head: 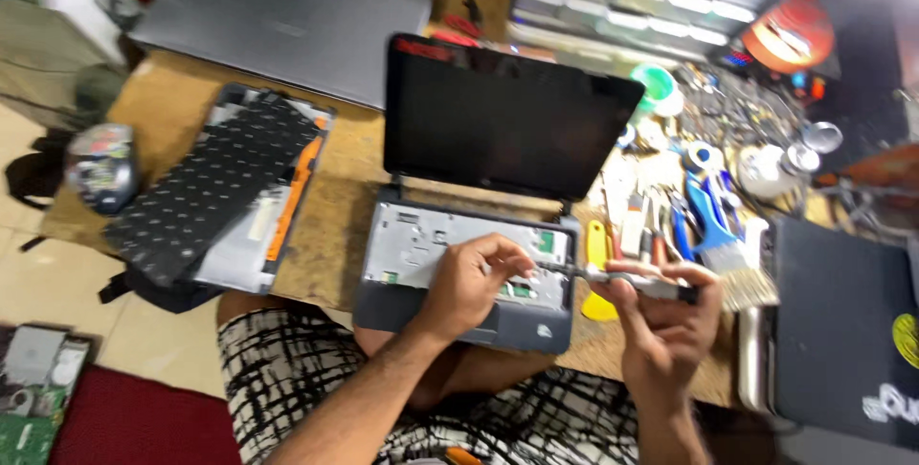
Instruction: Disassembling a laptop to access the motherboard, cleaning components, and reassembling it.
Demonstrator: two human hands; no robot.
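Left hand (476, 280) is down on the open netbook (469, 278), fingers curled narrow and pinching at something too small to make out on the bare metal deck where the keyboard was. Right hand (663, 317) grips a screwdriver (627, 279), its tip aimed at the left fingertips. The removed keyboard (215, 187) lies well left of both hands; a brush (732, 254) sits just beyond the right knuckles.
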